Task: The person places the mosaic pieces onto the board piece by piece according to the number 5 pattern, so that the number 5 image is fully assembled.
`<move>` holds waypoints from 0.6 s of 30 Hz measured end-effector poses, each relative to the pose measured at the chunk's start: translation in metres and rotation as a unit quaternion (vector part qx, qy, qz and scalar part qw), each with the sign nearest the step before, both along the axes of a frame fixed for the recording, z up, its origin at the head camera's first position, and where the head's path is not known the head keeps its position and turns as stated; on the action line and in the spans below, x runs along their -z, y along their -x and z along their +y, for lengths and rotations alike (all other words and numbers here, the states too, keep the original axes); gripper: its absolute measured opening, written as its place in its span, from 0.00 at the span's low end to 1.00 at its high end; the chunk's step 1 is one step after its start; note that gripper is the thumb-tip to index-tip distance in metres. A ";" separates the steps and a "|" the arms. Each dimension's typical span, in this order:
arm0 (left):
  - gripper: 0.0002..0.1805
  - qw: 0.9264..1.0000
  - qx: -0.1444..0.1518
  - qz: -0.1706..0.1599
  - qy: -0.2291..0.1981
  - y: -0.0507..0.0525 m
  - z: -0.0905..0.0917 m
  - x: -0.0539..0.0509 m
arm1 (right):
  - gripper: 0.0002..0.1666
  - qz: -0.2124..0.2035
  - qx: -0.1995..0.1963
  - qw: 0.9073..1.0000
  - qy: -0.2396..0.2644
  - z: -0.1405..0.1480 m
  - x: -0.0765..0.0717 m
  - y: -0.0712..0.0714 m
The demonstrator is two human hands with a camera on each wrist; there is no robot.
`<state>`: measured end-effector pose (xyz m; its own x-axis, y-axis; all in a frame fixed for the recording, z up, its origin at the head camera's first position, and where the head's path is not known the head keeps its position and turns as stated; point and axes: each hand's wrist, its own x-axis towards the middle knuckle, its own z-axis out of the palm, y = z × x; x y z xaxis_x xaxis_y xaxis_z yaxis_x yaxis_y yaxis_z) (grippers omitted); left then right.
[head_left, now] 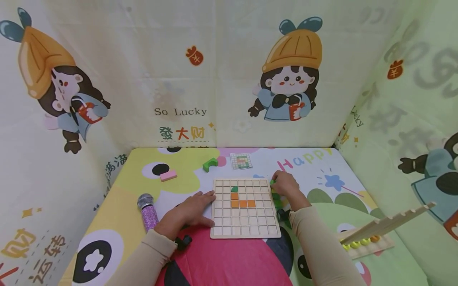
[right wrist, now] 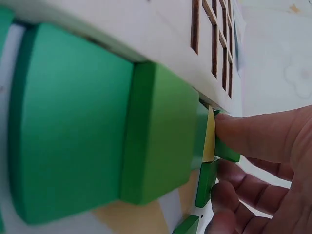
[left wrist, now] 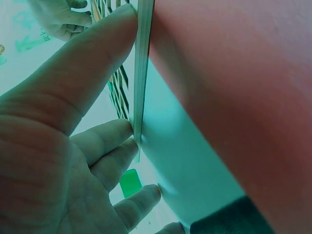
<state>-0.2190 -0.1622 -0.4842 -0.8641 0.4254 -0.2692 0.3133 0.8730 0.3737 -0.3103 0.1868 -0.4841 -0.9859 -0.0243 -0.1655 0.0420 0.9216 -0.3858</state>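
Note:
A wooden grid board (head_left: 222, 230) lies flat on the table. Three orange squares form a row on it (head_left: 243, 203), with another orange square (head_left: 234, 196) above the left one and a green rounded piece (head_left: 234, 189) on top. My left hand (head_left: 187, 210) touches the board's left edge, fingers spread; the left wrist view shows the thumb and fingertips against that edge (left wrist: 141, 73). Beyond the right edge, my right hand (head_left: 286, 184) pinches a green piece (right wrist: 226, 148), beside a yellow piece (right wrist: 209, 136) and several green blocks (right wrist: 161, 136) along the board.
A small printed grid card (head_left: 241, 161) lies behind the board, with a green arch block (head_left: 210, 164) and a pink block (head_left: 168, 175) to its left. A glittery microphone (head_left: 149, 214) lies at left. At right stands a wooden rack (head_left: 388, 222) with yellow and orange beads.

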 end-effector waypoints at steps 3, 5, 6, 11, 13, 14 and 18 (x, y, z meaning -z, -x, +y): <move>0.52 1.000 -0.001 0.000 0.003 0.000 0.001 0.001 | 0.12 0.004 0.011 1.000 0.009 0.002 0.002 -0.001; 0.51 1.000 -0.001 0.000 0.001 -0.001 0.000 0.001 | 0.11 0.010 0.012 1.000 0.015 0.002 0.002 -0.001; 0.51 1.000 -0.001 -0.001 -0.002 -0.001 0.000 0.001 | 0.10 0.014 0.010 1.000 0.017 0.002 0.002 -0.001; 0.51 1.000 -0.002 -0.005 -0.011 -0.002 0.000 -0.001 | 0.11 0.024 0.004 0.999 0.032 0.002 -0.001 -0.003; 0.51 1.000 -0.005 -0.007 -0.013 -0.002 0.000 -0.002 | 0.12 0.027 0.003 0.999 0.045 0.002 -0.002 -0.004; 0.51 1.000 -0.005 -0.007 -0.013 -0.003 0.000 -0.002 | 0.12 0.029 0.001 0.998 0.053 0.002 -0.003 -0.004; 0.52 1.000 -0.007 -0.006 -0.012 -0.003 0.001 -0.003 | 0.11 0.029 -0.012 0.993 0.110 -0.001 -0.005 -0.005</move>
